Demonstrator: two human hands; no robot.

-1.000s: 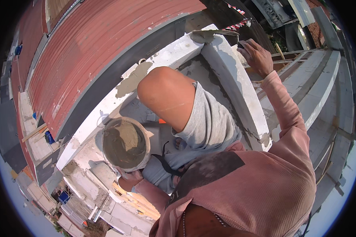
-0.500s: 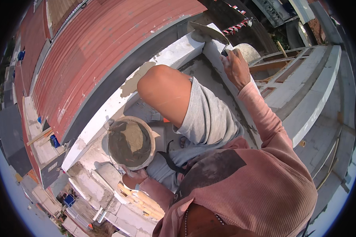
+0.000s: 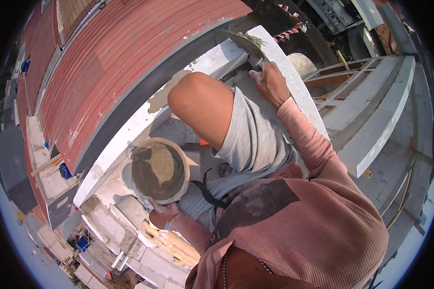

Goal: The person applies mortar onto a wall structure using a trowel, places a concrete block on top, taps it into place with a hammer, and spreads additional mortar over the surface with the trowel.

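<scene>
My right hand [image 3: 272,85] is closed round the handle of a trowel [image 3: 249,47]. The trowel's wide blade lies tilted at the far corner where two white block walls meet, touching or close above it. Wet grey mortar shows beside the blade at the end of the right wall [image 3: 301,96]. Down at the left, my left hand [image 3: 165,211] grips the near rim of a round bucket [image 3: 186,168]. Grey mortar [image 3: 154,168] lies inside it, partly in shadow. Some of the left fingers are hidden against the bucket's side.
My bent knee [image 3: 200,98] rises between the bucket and the right wall. The left white wall [image 3: 125,149] carries a smear of mortar, with a red corrugated roof [image 3: 144,62] beyond it. Wooden pieces [image 3: 171,245] lie below the left hand. Another block wall [image 3: 386,120] stands at the right.
My right hand has moved left and slightly nearer, carrying the trowel off the right wall toward the inner side of the corner. The blade has turned. My left hand stays at the bucket.
</scene>
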